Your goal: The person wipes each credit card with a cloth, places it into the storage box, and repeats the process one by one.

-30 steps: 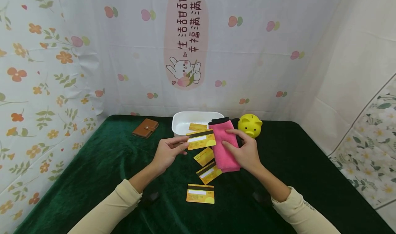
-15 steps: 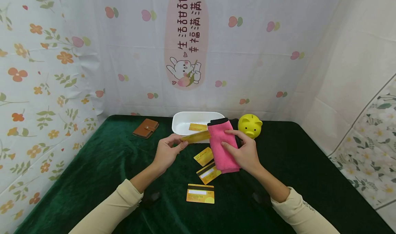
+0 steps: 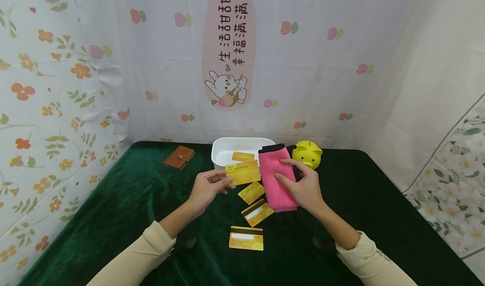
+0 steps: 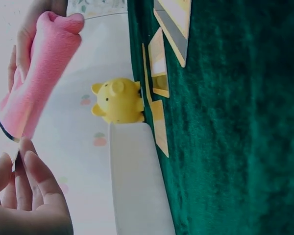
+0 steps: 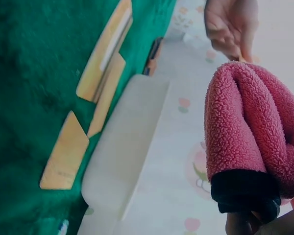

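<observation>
My left hand [image 3: 205,190] pinches a yellow bank card [image 3: 243,173] by its left end between thumb and fingers. The card's plain golden face, with a line of raised digits, shows in the head view. A folded pink towel [image 3: 277,183] with a black edge is gripped by my right hand [image 3: 304,188], thumb across its front. The card's right end comes right up to the towel's left side. In the left wrist view, the left fingers hold the card nearly edge-on below the pink towel [image 4: 51,66]. The fluffy folds of the towel [image 5: 240,127] fill the right wrist view's right side.
Three more bank cards lie on the green cloth: one golden side up [image 3: 251,192], and two stripe side up, an angled card [image 3: 257,213] and a nearer card [image 3: 246,238]. Behind stand a white tub [image 3: 219,151] with a card in it, a brown wallet [image 3: 179,157] and a yellow piggy bank [image 3: 307,153].
The card in my left hand has turned over: its striped back faced the camera, then it stood nearly edge-on, and now its golden front shows. The right hand keeps its grip on the towel.
</observation>
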The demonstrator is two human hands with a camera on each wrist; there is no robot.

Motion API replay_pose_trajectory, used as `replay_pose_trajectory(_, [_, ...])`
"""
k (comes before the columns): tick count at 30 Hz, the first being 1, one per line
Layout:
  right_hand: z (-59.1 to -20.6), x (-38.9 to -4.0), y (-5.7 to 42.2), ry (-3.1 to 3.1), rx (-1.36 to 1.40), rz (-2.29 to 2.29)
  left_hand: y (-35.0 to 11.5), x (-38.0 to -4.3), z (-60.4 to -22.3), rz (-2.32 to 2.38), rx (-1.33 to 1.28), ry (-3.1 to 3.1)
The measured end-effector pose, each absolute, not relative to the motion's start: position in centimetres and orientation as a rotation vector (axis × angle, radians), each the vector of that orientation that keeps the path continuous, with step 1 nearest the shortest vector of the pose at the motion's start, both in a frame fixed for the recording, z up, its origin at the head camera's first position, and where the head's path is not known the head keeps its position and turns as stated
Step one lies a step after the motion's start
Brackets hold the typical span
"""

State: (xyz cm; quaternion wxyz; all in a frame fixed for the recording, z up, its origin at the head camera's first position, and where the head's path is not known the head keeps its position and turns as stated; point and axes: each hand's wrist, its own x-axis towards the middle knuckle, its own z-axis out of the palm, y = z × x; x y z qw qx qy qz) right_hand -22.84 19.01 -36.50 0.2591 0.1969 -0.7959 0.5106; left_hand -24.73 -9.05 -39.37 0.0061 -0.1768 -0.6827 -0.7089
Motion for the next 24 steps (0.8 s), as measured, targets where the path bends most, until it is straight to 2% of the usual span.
replay_pose_trajectory(4, [-35.4, -22.1, 19.0, -2.171, 0.475, 1.384, -9.1, -24.7, -39.4, -2.267, -0.529, -2.152])
replay_pose_trajectory(10, [-33.2, -19.8, 17.7, -2.167, 0.562, 1.392, -9.1, -24.6, -39.6, -2.31, -0.531, -2.17])
replay_pose_trajectory(24, [-33.6, -19.2, 16.0, -2.139, 0.699, 1.495, -9.0, -24.6, -39.5, -2.367, -0.615, -2.191])
